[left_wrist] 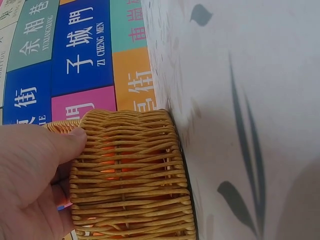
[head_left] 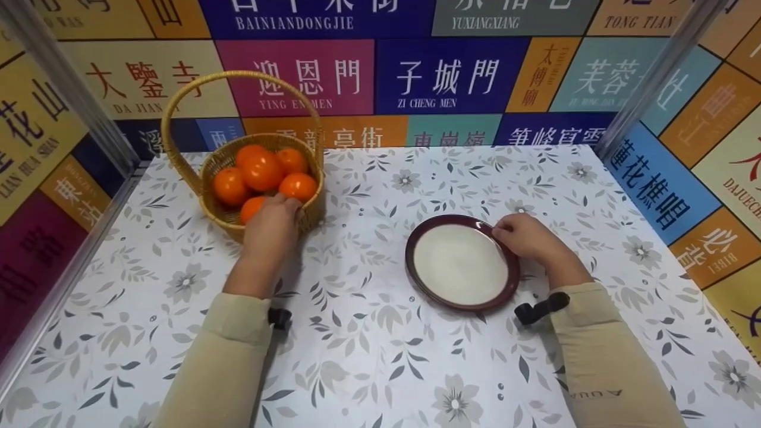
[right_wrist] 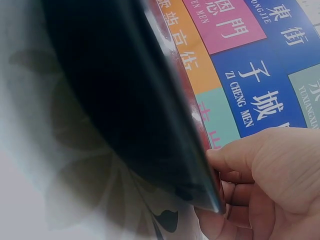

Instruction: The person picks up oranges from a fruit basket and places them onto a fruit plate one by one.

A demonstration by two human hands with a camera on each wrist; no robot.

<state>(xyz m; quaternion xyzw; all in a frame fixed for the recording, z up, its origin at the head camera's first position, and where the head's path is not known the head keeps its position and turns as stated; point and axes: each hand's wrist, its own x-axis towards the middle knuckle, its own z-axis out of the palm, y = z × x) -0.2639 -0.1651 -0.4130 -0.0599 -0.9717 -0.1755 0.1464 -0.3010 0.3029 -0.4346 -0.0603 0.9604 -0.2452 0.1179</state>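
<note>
A woven wicker basket [head_left: 312,220] with a tall arched handle stands at the back left, holding several oranges [head_left: 263,171]. My left hand [head_left: 270,229] is at its front rim. In the left wrist view the thumb lies on the rim of the basket [left_wrist: 130,200], and the other fingers pass behind the wall, their tips hidden. To the right is a round plate [head_left: 461,264], cream in the middle with a dark red-brown rim. My right hand [head_left: 526,238] pinches the rim at its upper right. The right wrist view shows the dark underside of the plate [right_wrist: 115,90] beside the fingers.
A white cloth with grey flowers and leaves covers the table [head_left: 357,356]. Panels with coloured lettered blocks [head_left: 297,77] rise behind it and on both sides, with metal posts [head_left: 660,77] at the corners. The basket's handle [head_left: 241,74] arches high above the oranges.
</note>
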